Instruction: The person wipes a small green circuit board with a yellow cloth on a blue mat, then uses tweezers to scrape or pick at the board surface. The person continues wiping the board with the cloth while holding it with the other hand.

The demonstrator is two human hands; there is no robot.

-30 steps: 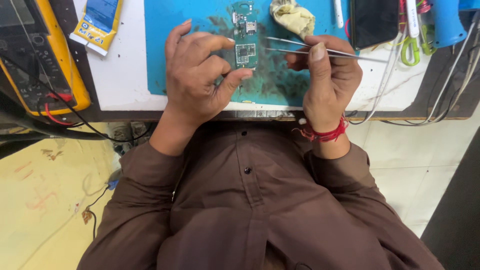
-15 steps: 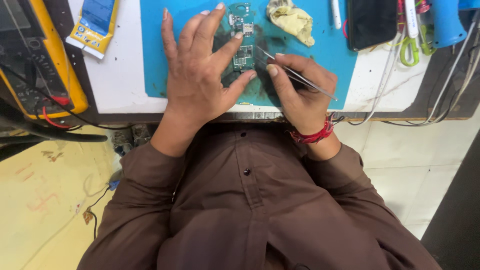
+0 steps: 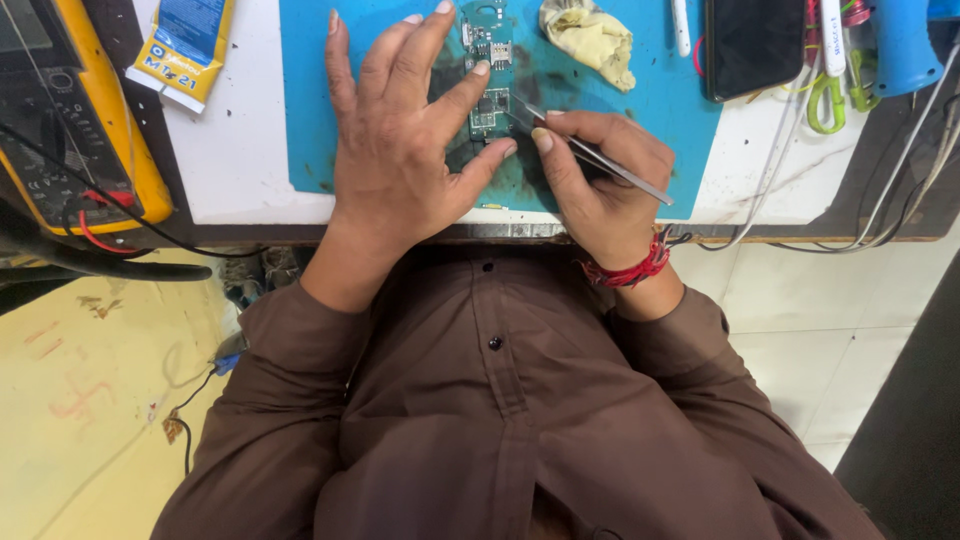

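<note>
Head view, looking straight down: a person in a brown shirt is working at a blue mat (image 3: 640, 150) on a white table (image 3: 240, 160). Half a second ago the left hand (image 3: 400, 150) was lying spread over the green circuit board (image 3: 488, 70); it is now sitting much the same, fingers open and splayed, thumb and forefinger pressing the board's edges to steady it. The right hand (image 3: 600, 185), which a second ago was lifted off the board with the metal tweezers (image 3: 590, 155), is now resting on the mat just right of the board, fingers closed around the tweezers, whose tips are touching the board's lower part.

Beyond the board a crumpled yellowish cloth (image 3: 590, 35) is lying on the mat. Right of the board a dark phone (image 3: 755, 40) is lying at the mat's edge, with cables and a blue tool handle (image 3: 900, 45) farther right. Well left of the board a yellow multimeter (image 3: 70, 120) is sitting with red and black leads, and a small yellow and blue packet (image 3: 185, 45) lies between it and the mat. Pale floor is showing below the table.

Much of the board is hidden under the left fingers, its top is cut off by the frame, and the tweezer tips' exact target is too small to make out.
</note>
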